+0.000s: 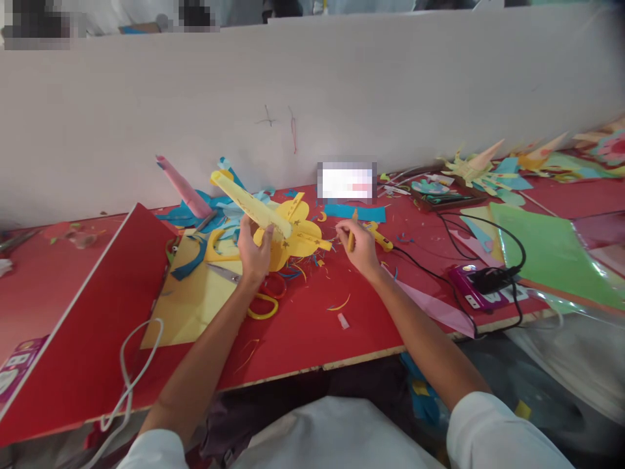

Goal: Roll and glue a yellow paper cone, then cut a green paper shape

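Observation:
My left hand (254, 251) is closed around a yellow paper craft (258, 212), a rolled tube with a petal-shaped base and small star marks. The tube tilts up to the left, its base turned towards my right hand (359, 244). In that hand a short yellowish pencil-like stick (351, 241) is gripped between the fingers, a little apart from the petals. Just beyond it lies a yellow glue gun (381, 240) with a black cord. Below my left wrist are scissors (263, 306) with yellow and red handles, their blades over a yellow sheet (193, 312).
A red divider board (102, 312) stands at the left. A pink paper cone (183, 185) and blue paper pieces lie behind the yellow craft. To the right are a purple power strip (476, 286) with black cords and green sheets (551, 254). A white wall (415, 91) closes off the back.

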Motion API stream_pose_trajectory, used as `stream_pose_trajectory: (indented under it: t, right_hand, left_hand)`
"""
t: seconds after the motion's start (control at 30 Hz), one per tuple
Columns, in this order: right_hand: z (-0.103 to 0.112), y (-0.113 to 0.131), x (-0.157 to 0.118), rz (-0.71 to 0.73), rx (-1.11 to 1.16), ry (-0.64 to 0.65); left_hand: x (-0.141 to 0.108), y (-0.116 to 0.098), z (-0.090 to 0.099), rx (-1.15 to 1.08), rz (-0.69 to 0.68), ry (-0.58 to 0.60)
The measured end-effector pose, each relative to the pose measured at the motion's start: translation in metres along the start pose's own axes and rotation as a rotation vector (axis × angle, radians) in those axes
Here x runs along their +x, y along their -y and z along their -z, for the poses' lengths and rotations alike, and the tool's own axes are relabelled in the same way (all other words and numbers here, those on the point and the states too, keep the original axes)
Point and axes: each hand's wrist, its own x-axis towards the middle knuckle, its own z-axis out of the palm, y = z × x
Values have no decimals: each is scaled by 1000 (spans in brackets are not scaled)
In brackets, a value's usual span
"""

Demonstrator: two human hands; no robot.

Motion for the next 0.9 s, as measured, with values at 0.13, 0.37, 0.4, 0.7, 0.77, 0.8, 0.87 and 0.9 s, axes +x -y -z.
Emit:
stream_pose_trajectory:
  t: [0.13, 0.37, 0.4, 0.7, 0.77, 0.8, 0.87, 0.9]
  right_hand:
    - [0, 4, 3, 8, -32, -61]
    - [-4, 10, 3, 33, 42, -56]
    - [-4, 10, 2, 26, 54, -52]
    - [-13, 14, -3, 2, 187, 190]
    - [-16, 15, -4, -9, 179, 216]
    - [-18, 15, -4, -16, 173, 224]
    - [-21, 14, -5, -28, 163, 231]
    - [-21, 13, -5, -34, 157, 232]
  left_hand:
    - [-5, -5, -4, -23, -30, 218]
    - [-25, -12, -18, 123, -16, 536]
    - [-26, -11, -20, 129, -21, 529]
    - [-29, -5, -25, 118, 7, 446]
    - [-30, -7, -26, 76, 12, 448]
    - [-30, -8, -26, 47, 13, 457]
    - [-30, -10, -26, 11, 14, 488]
    - [-31, -11, -26, 15, 11, 502]
